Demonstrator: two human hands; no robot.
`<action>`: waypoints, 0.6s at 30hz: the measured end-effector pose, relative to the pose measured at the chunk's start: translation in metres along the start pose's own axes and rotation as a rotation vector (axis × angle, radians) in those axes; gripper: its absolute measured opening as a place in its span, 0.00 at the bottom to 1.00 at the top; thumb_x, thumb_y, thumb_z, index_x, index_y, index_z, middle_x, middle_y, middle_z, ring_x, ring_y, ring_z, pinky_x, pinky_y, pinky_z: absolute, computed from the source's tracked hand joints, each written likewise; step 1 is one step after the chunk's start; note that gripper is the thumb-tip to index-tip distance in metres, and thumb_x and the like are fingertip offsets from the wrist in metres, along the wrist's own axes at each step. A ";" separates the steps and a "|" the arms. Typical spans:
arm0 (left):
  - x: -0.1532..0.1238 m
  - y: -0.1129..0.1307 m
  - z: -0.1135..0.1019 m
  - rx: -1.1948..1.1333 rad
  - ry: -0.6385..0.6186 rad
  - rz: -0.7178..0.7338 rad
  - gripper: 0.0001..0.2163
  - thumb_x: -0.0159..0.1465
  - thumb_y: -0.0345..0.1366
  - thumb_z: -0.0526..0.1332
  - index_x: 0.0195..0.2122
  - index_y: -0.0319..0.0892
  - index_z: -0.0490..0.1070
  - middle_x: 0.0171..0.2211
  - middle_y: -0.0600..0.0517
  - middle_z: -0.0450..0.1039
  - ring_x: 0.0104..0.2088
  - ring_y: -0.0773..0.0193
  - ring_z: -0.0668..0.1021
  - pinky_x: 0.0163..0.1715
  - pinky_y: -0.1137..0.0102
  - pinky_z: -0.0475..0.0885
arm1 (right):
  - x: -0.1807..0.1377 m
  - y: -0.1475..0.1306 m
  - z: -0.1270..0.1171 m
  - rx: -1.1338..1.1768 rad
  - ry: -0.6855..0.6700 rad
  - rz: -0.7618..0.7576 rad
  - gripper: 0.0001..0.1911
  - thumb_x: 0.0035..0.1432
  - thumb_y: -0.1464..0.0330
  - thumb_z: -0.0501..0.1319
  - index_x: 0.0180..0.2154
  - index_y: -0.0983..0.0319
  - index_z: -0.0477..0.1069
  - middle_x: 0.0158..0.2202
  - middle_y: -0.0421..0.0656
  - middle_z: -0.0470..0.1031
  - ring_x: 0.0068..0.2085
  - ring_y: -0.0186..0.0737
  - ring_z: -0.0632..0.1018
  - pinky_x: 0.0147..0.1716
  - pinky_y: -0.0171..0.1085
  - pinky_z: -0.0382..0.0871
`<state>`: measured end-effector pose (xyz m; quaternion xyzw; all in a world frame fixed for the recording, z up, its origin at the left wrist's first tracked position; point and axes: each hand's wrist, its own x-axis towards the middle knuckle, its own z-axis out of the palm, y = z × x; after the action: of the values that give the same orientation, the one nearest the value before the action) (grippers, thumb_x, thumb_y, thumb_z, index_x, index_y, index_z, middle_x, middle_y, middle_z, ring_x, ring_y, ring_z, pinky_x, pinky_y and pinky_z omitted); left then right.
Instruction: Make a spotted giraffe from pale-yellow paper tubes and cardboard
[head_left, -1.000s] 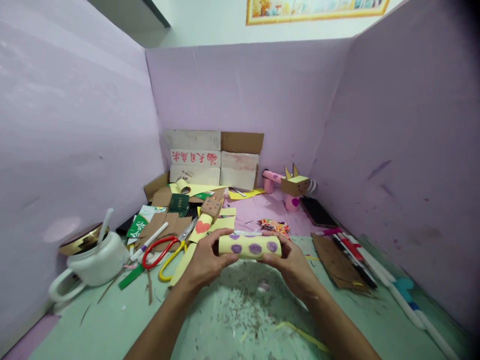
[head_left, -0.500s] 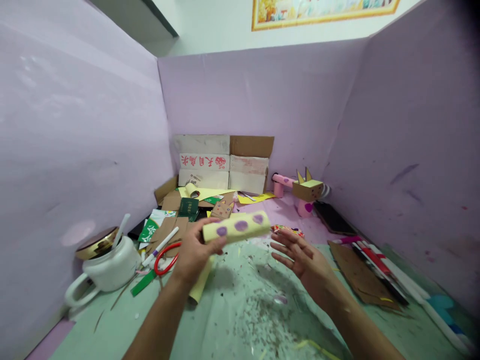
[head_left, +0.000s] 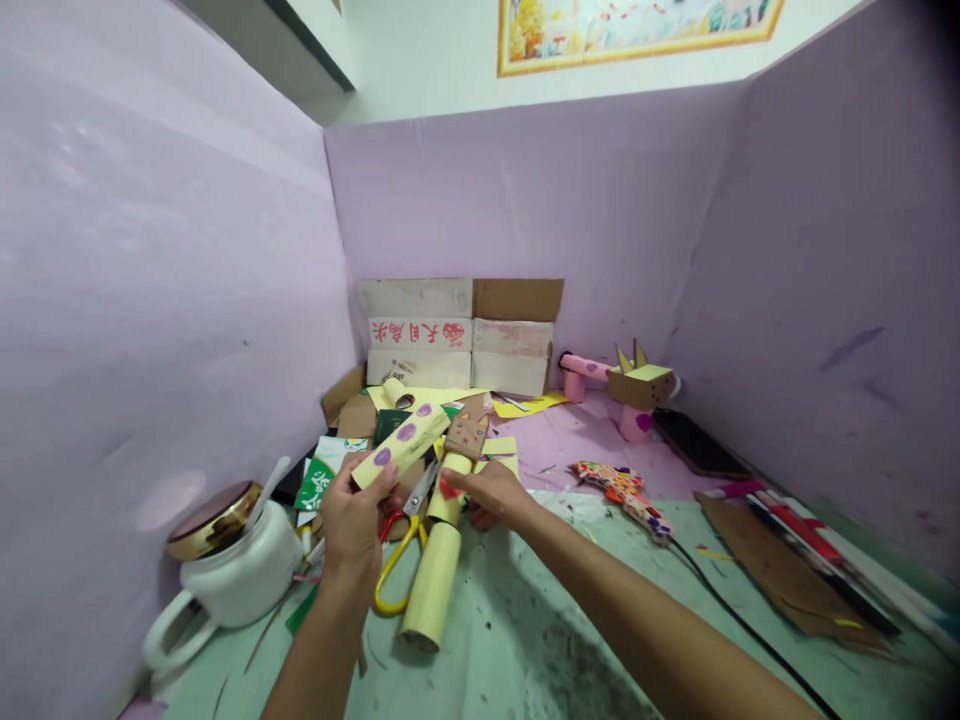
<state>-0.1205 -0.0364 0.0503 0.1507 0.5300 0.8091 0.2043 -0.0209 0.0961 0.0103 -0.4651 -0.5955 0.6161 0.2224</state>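
Note:
My left hand (head_left: pixel 351 525) is closed around a yellow paper tube (head_left: pixel 405 447) with purple dots, tilted up to the right. My right hand (head_left: pixel 499 495) grips a short yellow tube (head_left: pixel 455 468) marked with a red heart; a cardboard cat head (head_left: pixel 466 436) sits at its upper end. Just below, a plain yellow tube (head_left: pixel 433 590) lies on the green table cover, close to or touching the heart tube. Between my hands are scissors (head_left: pixel 409 530) with red and yellow handles, their blades partly hidden.
At left stands a white mug (head_left: pixel 240 560) with a gold lid. A patterned glue gun (head_left: pixel 622 495) lies right, its cord running forward. Further right are cardboard (head_left: pixel 787 570), markers and a phone (head_left: pixel 701 443). A pink tube animal (head_left: pixel 637 390) and a folded carton (head_left: pixel 465 340) stand behind.
My left hand has moved left and tilted the dotted tube upward. My right hand, open before, has crossed left and taken hold of the cat-headed tube. The glue gun now shows more fully.

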 end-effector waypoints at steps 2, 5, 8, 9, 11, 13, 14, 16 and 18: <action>0.002 0.001 0.000 -0.001 0.019 -0.003 0.21 0.37 0.34 0.73 0.33 0.39 0.70 0.19 0.60 0.70 0.15 0.73 0.70 0.14 0.77 0.67 | 0.007 0.001 0.007 -0.059 0.026 -0.007 0.22 0.35 0.53 0.74 0.25 0.62 0.73 0.10 0.39 0.66 0.12 0.47 0.72 0.10 0.42 0.66; 0.002 0.001 -0.001 -0.001 0.019 -0.003 0.22 0.37 0.34 0.73 0.34 0.39 0.71 0.20 0.60 0.70 0.15 0.72 0.70 0.14 0.77 0.67 | 0.014 0.004 0.015 -0.080 0.035 0.005 0.22 0.37 0.53 0.73 0.26 0.63 0.72 0.12 0.39 0.67 0.13 0.46 0.72 0.12 0.42 0.67; 0.001 0.000 -0.002 0.003 -0.002 0.000 0.22 0.37 0.34 0.73 0.34 0.39 0.71 0.19 0.60 0.70 0.16 0.72 0.70 0.14 0.78 0.66 | 0.017 0.008 0.022 -0.028 0.020 0.013 0.16 0.52 0.58 0.68 0.33 0.65 0.72 0.20 0.38 0.73 0.19 0.37 0.75 0.19 0.38 0.71; 0.000 0.000 -0.002 0.004 -0.007 0.002 0.22 0.38 0.35 0.73 0.35 0.39 0.71 0.19 0.60 0.70 0.16 0.72 0.70 0.14 0.78 0.66 | 0.017 0.008 0.023 0.004 0.012 0.001 0.14 0.58 0.60 0.65 0.35 0.65 0.72 0.24 0.38 0.74 0.21 0.34 0.75 0.22 0.36 0.72; 0.000 0.000 -0.003 0.003 -0.016 0.007 0.23 0.38 0.35 0.73 0.36 0.39 0.70 0.20 0.59 0.71 0.17 0.71 0.71 0.15 0.77 0.67 | 0.015 0.005 0.019 0.075 -0.002 -0.048 0.11 0.62 0.62 0.62 0.36 0.65 0.72 0.28 0.38 0.75 0.24 0.32 0.75 0.25 0.34 0.72; -0.001 0.000 -0.004 -0.007 -0.031 0.011 0.23 0.39 0.36 0.73 0.37 0.39 0.70 0.21 0.58 0.71 0.17 0.71 0.72 0.16 0.77 0.68 | 0.007 -0.001 0.004 0.147 -0.025 -0.110 0.09 0.55 0.64 0.66 0.31 0.64 0.72 0.26 0.40 0.75 0.25 0.34 0.75 0.24 0.34 0.70; -0.001 0.001 -0.004 -0.019 -0.042 0.016 0.24 0.39 0.36 0.74 0.37 0.39 0.70 0.21 0.58 0.71 0.17 0.71 0.72 0.16 0.77 0.69 | 0.001 -0.004 -0.006 0.184 -0.045 -0.142 0.09 0.51 0.65 0.69 0.28 0.64 0.72 0.24 0.41 0.75 0.24 0.36 0.75 0.23 0.34 0.69; -0.003 0.003 -0.004 -0.060 -0.073 0.022 0.24 0.38 0.36 0.74 0.37 0.39 0.70 0.21 0.58 0.71 0.17 0.71 0.71 0.16 0.77 0.68 | -0.016 -0.008 -0.033 0.264 -0.105 -0.192 0.11 0.45 0.64 0.71 0.27 0.63 0.72 0.23 0.41 0.76 0.24 0.38 0.75 0.23 0.35 0.69; -0.007 0.004 -0.003 -0.100 -0.122 0.009 0.25 0.38 0.36 0.75 0.37 0.39 0.70 0.21 0.58 0.71 0.18 0.70 0.72 0.16 0.77 0.68 | -0.037 -0.004 -0.062 0.347 -0.158 -0.234 0.17 0.42 0.58 0.71 0.30 0.62 0.73 0.26 0.43 0.77 0.27 0.40 0.77 0.27 0.36 0.71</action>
<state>-0.1171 -0.0439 0.0527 0.1916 0.4747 0.8249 0.2398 0.0474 0.0989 0.0343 -0.2978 -0.5460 0.7139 0.3217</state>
